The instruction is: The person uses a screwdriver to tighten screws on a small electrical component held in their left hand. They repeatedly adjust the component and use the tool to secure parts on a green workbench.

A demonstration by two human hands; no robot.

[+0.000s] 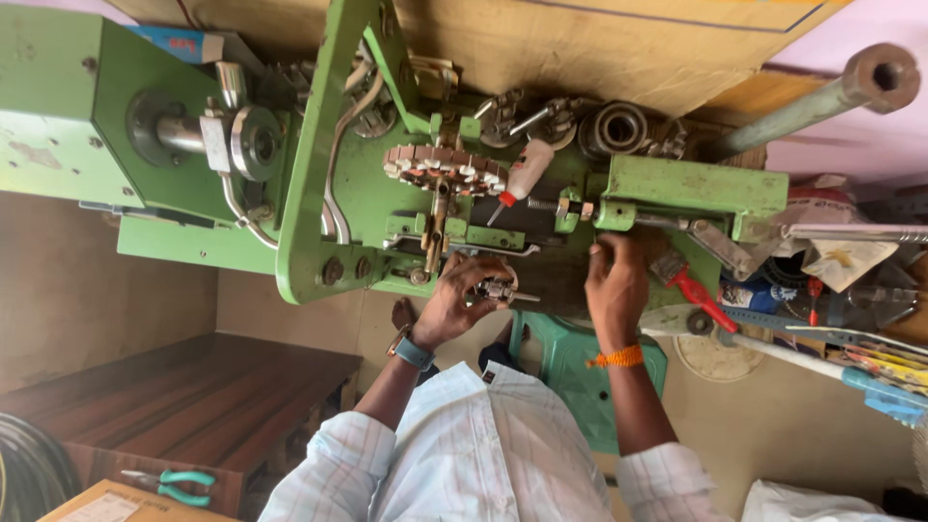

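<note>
My left hand (452,307), with a watch on its wrist, is closed around a small metal toothed part (496,288) at the front edge of a green machine (319,193). Just above it a brass shaft (435,232) runs down from a round segmented wheel (445,166). My right hand (614,282), an orange thread at its wrist, rests with its fingertips on the machine's dark bed, under a green bracket (691,188). Whether it grips anything is hidden. A white squeeze bottle with a red tip (523,172) lies between wheel and bracket.
A red-handled tool (698,298) and loose clutter lie at the right. A grey pipe (822,97) juts out at the top right. Below stand a green plastic stool (575,362) and a wooden bench (193,396), with teal-handled pliers (174,483) on a box.
</note>
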